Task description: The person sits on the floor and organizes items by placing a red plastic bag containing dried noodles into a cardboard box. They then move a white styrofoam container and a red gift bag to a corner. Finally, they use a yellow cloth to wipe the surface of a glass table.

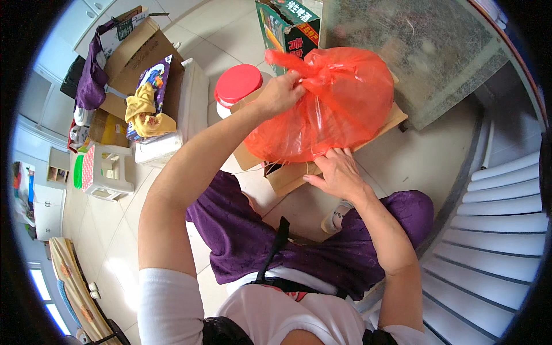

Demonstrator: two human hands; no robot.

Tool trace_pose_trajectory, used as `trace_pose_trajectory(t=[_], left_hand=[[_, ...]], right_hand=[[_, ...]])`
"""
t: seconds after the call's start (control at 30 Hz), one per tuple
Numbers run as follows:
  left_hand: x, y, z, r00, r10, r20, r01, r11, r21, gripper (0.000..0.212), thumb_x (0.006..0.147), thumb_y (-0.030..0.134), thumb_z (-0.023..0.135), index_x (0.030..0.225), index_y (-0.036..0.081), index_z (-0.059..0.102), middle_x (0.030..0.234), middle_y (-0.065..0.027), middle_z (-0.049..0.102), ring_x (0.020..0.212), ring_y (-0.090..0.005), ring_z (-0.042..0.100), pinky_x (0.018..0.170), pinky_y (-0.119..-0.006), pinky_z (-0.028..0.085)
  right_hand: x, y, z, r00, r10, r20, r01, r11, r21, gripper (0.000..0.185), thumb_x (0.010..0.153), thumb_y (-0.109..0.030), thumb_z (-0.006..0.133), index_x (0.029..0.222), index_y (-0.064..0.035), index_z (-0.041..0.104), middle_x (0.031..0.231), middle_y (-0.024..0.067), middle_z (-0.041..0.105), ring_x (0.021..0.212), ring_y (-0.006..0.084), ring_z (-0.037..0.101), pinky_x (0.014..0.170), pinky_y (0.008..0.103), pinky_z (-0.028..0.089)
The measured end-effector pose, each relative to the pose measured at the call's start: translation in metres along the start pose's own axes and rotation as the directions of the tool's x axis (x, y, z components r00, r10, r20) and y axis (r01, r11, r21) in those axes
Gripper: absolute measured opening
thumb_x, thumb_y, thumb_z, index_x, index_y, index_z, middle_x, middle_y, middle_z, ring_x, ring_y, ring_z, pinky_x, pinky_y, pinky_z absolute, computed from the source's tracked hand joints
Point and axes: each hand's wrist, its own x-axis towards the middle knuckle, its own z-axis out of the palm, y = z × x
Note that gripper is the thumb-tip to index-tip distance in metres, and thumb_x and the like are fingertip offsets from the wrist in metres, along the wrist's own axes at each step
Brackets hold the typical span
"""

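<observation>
A full, translucent red plastic bag (345, 99) rests on a cardboard box (288, 177) with its flaps spread out. My left hand (282, 94) grips the gathered neck of the bag, where a twisted end sticks out to the left. Against the near underside of the bag lies my right hand (338, 172), fingers spread and fingertips partly hidden beneath the plastic. The bag's contents cannot be made out. Thin strands like straw or string stick out under its near edge.
Left of the bag stands a tub with a red lid (238, 83). Behind is a green beer carton (290, 32). A glass panel (414, 56) and a white radiator (487, 241) flank the right. Leftward are a foam box (189, 99), a yellow cloth (146, 112) and a plastic stool (110, 170).
</observation>
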Motion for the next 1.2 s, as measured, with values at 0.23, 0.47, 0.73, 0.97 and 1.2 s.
trace_pose_trajectory(t=[0.23,0.47,0.73,0.97,1.2], left_hand=[[-0.06,-0.058,-0.026,0.905,0.133,-0.404,-0.153,0.988,-0.017,0.036,0.088,0.031,0.053,0.111,0.003,0.054,0.105,-0.0163,0.055,0.098,-0.0306,0.055,0.087,-0.037,0.044],[-0.134,-0.104,-0.036,0.609,-0.734,0.3,0.775,0.47,-0.423,0.053,0.085,0.048,0.056,0.113,0.004,0.053,0.097,-0.0089,0.06,0.08,-0.0187,0.059,0.069,-0.034,0.051],[-0.184,-0.126,-0.039,0.724,-0.625,0.291,0.678,0.569,-0.466,0.031,0.093,0.032,0.05,0.102,0.004,0.059,0.083,-0.0036,0.06,0.071,-0.0118,0.056,0.061,-0.027,0.047],[-0.171,-0.118,-0.039,0.823,-0.479,0.305,0.567,0.666,-0.485,0.033,0.093,0.034,0.05,0.09,0.003,0.06,0.073,-0.001,0.055,0.064,-0.0102,0.051,0.059,-0.025,0.044],[-0.176,-0.108,-0.039,0.834,-0.475,0.281,0.551,0.734,-0.398,0.034,0.094,0.032,0.047,0.088,0.0,0.058,0.072,-0.0044,0.059,0.065,-0.0126,0.055,0.061,-0.026,0.046]], right_hand=[[-0.004,0.016,-0.04,0.997,0.026,0.069,-0.047,0.946,0.321,0.038,0.069,-0.028,0.074,0.094,-0.0027,0.062,0.09,0.0135,0.06,0.09,0.028,0.058,0.083,0.0386,0.043],[0.049,-0.052,-0.046,0.915,-0.282,-0.288,0.305,0.951,0.041,0.026,0.069,-0.014,0.068,0.093,-0.0068,0.061,0.103,0.0086,0.058,0.103,0.0251,0.053,0.09,0.0401,0.039],[0.103,-0.049,0.002,0.927,-0.207,0.314,0.31,0.893,-0.327,0.026,0.07,-0.02,0.066,0.095,-0.0158,0.066,0.113,0.0071,0.054,0.112,0.0241,0.045,0.094,0.0488,0.029],[0.107,-0.027,0.017,0.845,-0.077,0.529,0.066,0.997,0.041,0.036,0.081,-0.02,0.058,0.115,-0.008,0.058,0.119,0.0166,0.053,0.111,0.0332,0.05,0.095,0.042,0.039],[0.101,0.02,-0.077,0.935,-0.016,0.353,-0.134,0.908,0.396,0.027,0.082,-0.013,0.062,0.104,0.0012,0.059,0.094,0.0118,0.064,0.085,0.0198,0.063,0.075,0.0308,0.05]])
